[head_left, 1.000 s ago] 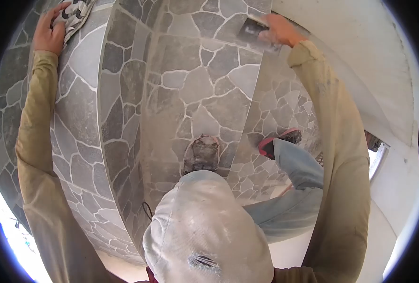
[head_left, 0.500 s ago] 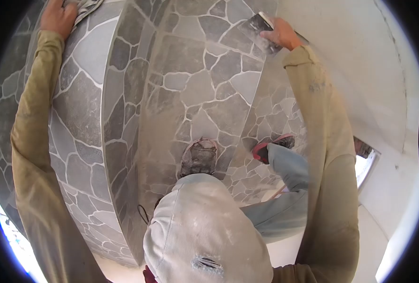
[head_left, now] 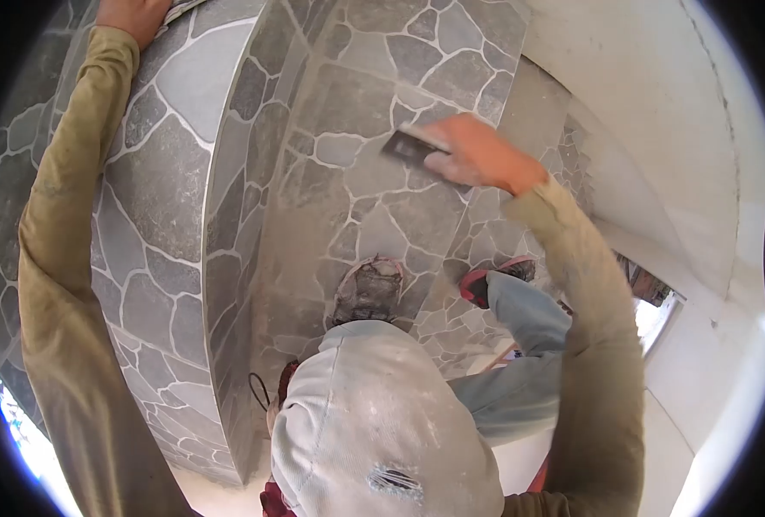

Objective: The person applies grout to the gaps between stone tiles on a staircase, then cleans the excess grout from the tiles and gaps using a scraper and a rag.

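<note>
My right hand point(head_left: 477, 153) is closed around a flat, dark rectangular hand float point(head_left: 410, 146) with a pale upper edge. The float is close over the grey irregular-stone surface point(head_left: 387, 226) with its white joints, and its face is smeared by motion. At the top left, my left hand point(head_left: 133, 15) is on the raised stone-patterned ledge point(head_left: 160, 172), its fingertips cut off by the frame. A crumpled, pale grey rag point(head_left: 181, 9) pokes out beside it, in the hand's grip.
A dusty shoe point(head_left: 370, 289) is on the stone surface below the float. Another shoe point(head_left: 479, 286) with red trim is to the right. A pale wall point(head_left: 667, 129) rises on the right side, with a low opening point(head_left: 654, 297) in it. The ledge's edge runs down the left.
My right hand has swept the float down and left, from near the wall towards the middle of the stone surface. My left hand sits higher in view, with less of the rag showing.
</note>
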Available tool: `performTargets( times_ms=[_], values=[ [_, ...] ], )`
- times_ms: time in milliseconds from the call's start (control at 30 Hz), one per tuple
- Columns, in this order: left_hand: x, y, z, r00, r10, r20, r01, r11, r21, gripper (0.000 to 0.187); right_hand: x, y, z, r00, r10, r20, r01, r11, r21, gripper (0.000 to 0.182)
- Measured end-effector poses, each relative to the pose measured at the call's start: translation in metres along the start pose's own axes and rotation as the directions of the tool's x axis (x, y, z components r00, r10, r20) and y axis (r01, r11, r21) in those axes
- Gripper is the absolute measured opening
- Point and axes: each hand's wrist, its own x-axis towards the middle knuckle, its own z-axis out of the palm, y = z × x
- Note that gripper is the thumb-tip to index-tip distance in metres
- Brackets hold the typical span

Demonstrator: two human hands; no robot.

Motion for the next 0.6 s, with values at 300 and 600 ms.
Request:
performTargets(
  times_ms=[300, 600],
  values=[
    [0.008, -0.022, -0.006, 0.987, 0.160, 0.016, -0.160, 0.987, -0.027, 0.033, -0.002, 0.014, 0.061, 0.617, 0.237, -0.750, -0.557, 0.805, -0.204, 0.019],
    [0.013, -0.054, -0.010, 0.954, 0.221, 0.202, -0.230, 0.973, 0.020, 0.051, 0.059, 0.019, 0.054, 0.224, 0.434, -0.873, -0.649, 0.734, 0.199, 0.026]
  ],
)
